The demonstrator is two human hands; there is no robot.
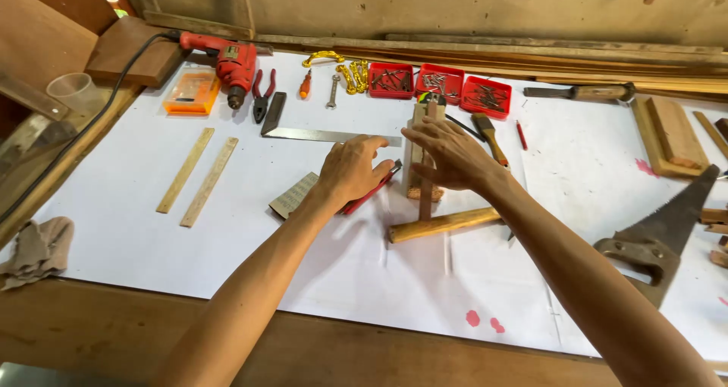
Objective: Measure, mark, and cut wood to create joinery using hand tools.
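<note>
Toppling of the upright wooden block [416, 153] at frame centre is being risked, since it is being steadied only loosely by the part-open right hand [447, 156], while the curled left hand [350, 167] is resting on a red-handled tool [369, 193].

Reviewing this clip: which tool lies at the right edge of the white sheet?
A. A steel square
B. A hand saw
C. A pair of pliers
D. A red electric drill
B: the hand saw lies at the right edge of the white sheet, beyond the right hand.
</note>
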